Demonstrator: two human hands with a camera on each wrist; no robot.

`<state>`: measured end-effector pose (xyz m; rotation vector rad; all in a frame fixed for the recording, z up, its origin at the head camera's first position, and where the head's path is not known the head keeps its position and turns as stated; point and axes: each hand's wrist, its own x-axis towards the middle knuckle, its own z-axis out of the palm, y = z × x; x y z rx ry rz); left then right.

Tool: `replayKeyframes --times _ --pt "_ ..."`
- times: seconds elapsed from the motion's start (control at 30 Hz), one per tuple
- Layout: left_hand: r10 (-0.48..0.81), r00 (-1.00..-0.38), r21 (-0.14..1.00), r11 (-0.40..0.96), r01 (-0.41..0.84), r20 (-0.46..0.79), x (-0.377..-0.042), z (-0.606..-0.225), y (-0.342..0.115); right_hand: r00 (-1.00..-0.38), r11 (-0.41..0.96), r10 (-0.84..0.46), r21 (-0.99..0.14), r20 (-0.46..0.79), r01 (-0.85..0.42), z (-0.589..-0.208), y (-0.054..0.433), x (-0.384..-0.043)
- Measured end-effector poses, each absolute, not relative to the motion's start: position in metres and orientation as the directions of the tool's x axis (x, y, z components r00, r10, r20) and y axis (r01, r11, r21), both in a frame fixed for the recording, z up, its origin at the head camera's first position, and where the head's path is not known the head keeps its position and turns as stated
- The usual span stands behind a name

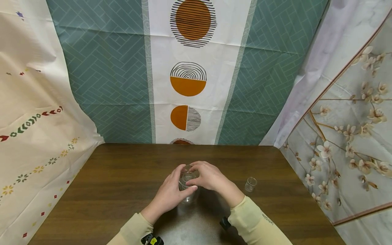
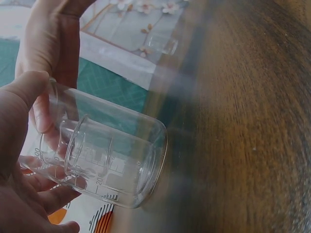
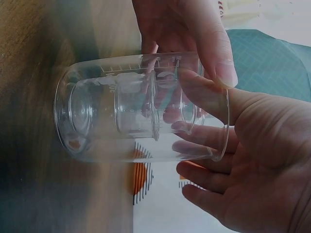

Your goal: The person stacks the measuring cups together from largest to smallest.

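A large clear glass beaker (image 1: 187, 199) stands upright on the brown table. My left hand (image 1: 168, 195) grips it near the rim, thumb on one side and fingers on the other. Inside it sits a medium beaker (image 3: 92, 119) with printed markings, clearest in the right wrist view. A smaller beaker (image 3: 135, 109) is partly within the medium one. My right hand (image 1: 209, 177) reaches into the large beaker's mouth from above, its thumb and fingertips pinching the smaller beaker near its rim. Overlapping glass blurs the exact contact.
Another small glass beaker (image 1: 250, 184) stands apart on the right side of the wood-grain table (image 1: 122, 170). Patterned cloth (image 1: 104, 68) hangs behind the table's far edge, with more draped along the left and right sides.
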<state>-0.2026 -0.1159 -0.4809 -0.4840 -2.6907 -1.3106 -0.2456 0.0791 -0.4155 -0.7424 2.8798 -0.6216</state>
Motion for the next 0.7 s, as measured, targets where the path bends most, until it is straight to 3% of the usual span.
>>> replayKeyframes --times 0.7 --pt "0.240 -0.940 0.749 0.569 0.339 0.243 -0.2031 -0.4814 -0.1152 -0.880 0.818 -0.473 -0.396 -0.049 -0.418 -0.4124 0.0754 -0.2479"
